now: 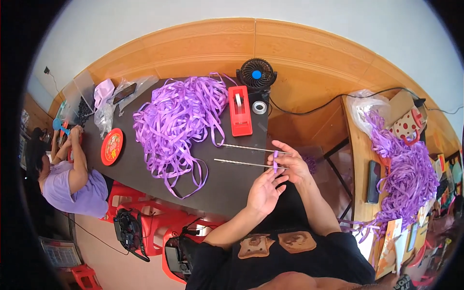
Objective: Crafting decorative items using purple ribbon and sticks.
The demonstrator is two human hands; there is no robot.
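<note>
Two thin metal rods with twisted shafts, the upper rod [246,148] and the lower rod [237,163], reach leftward over the dark table's edge, side by side and apart. A short purple ribbon piece [275,162] spans them near my hands. My right hand [298,170] is closed on the rods' right ends, some fingers stretched out. From below, my left hand [263,194] comes palm up, thumb and fingertips at the ribbon's lower end by the lower rod; its grip is partly hidden. A big heap of purple ribbon [181,121] lies left of the rods.
On the dark table [212,188] are a red tape dispenser [240,111], tape roll [259,107], small black fan [256,75] and red plate [112,147]. Right, a wooden table [360,193] bears more purple ribbon [408,176] and a phone [373,181]. A co-worker [72,183] sits far left.
</note>
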